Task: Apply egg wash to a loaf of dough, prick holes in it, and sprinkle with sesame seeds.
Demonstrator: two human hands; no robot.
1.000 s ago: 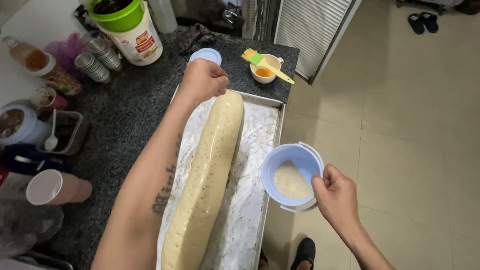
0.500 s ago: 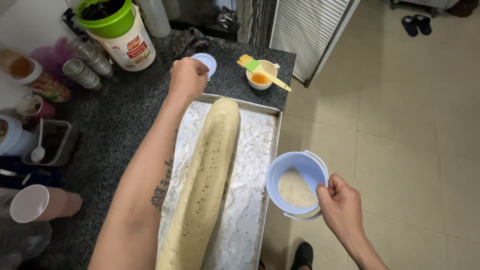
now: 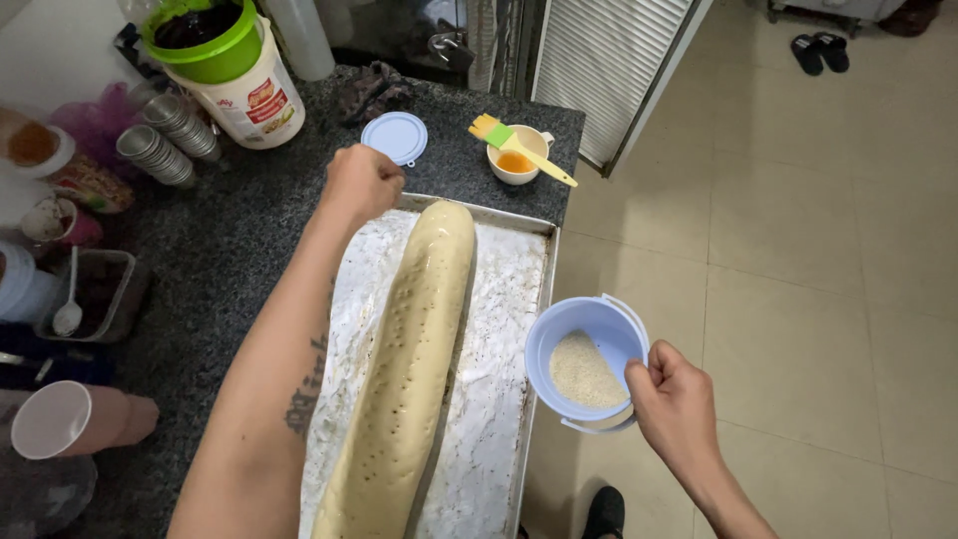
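Hovering over the far end of the baking tray, the left hand is curled into a loose fist, its fingers pressed together and bunched downward; whether they are pinching anything between them cannot be told. Right below and beside that hand, a long pale dough log is lying lengthwise on the tray, pricked with rows of small holes and resting on a floured, foil-lined surface. The right hand is holding a small light-blue tub out past the tray's right edge, above the tiled floor, with the fingers pinching the tub's near rim. Pale seeds or grains are sitting in the bottom of the tub.

On the dark speckled worktop beyond the tray, a round blue lid is lying flat just beside the left hand. A yellow-and-green pastry brush is resting across a white cup of orange liquid near the tray's far right corner. A green-lidded white bucket is standing further left, with stacked metal cups near it.
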